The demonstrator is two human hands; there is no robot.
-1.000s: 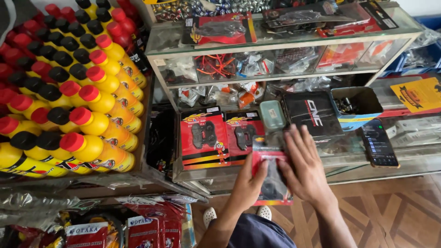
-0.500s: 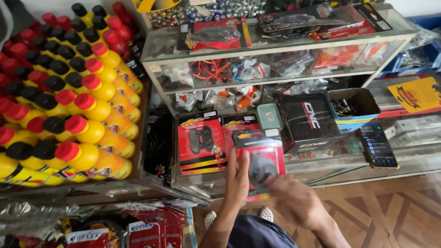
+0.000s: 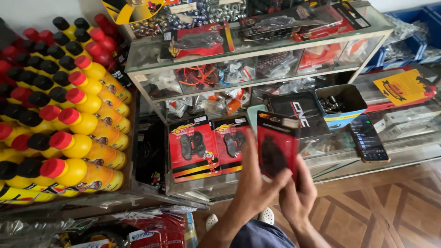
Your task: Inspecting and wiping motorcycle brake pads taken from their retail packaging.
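Both hands, left hand (image 3: 257,183) and right hand (image 3: 298,193), grip one red blister pack (image 3: 275,147) upright. Two similar packs (image 3: 206,147) lie on the glass counter (image 3: 404,151) at ten o'clock.

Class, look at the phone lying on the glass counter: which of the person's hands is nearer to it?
Right. The right hand is below-left of the phone, gripping the red packet; the left hand holds the packet's far side, farther away.

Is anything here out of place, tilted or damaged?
Nothing looks damaged or spilled. Only the red blister pack is off the display, held upright in the left hand and right hand.
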